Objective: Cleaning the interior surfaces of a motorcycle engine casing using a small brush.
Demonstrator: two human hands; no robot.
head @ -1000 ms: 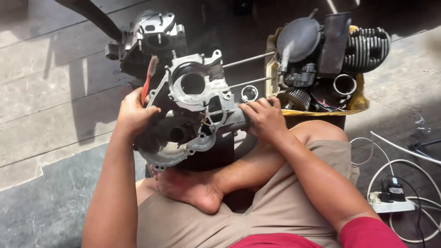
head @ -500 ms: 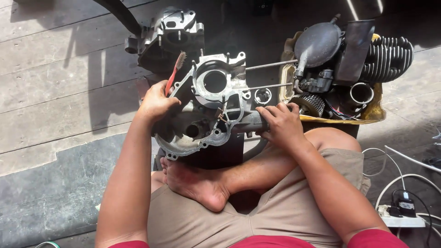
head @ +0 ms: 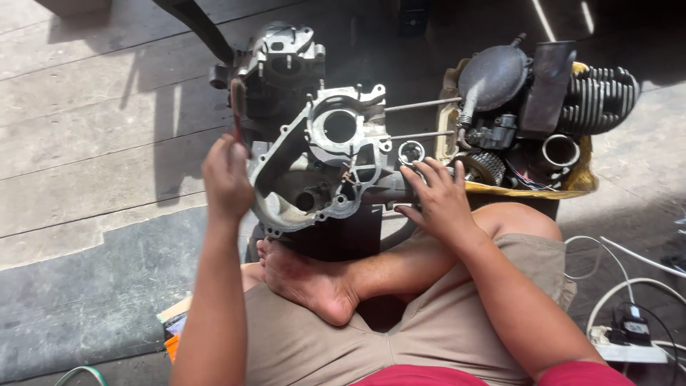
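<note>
**On the plank floor, two hands at an engine casing**

On the grey floor boards point(head: 86, 143), at the left of the scene, sunlight falls in a bright band, and a darker slab lies nearer the person. The left hand point(head: 227, 177) is raised just left of the casing, its fingers closed around a slim red-handled tool point(head: 236, 114) that points away toward the far side; how tightly it is gripped cannot be told. The tool's far end lies close to a second, darker engine block point(head: 282, 64) standing beyond.

In the middle sits the aluminium crankcase half point(head: 321, 161), tilted, with a large round bore near its far end and a curved open rim on its near left. It rests above the person's bare foot point(head: 307, 282), which is folded across the lap. Two thin studs point(head: 418, 106) run from the casing to the right.

The right hand point(head: 436, 200) lies on the right end of the casing, fingers spread and pressing on it rather than wrapped around it. Just beyond its fingertips is a small metal ring point(head: 412, 152).

Farther right, a yellow tray point(head: 572, 187) holds a finned cylinder point(head: 597, 96) and other dark engine parts. At the near right, white cables and a power strip point(head: 629, 350) lie on the floor.
</note>
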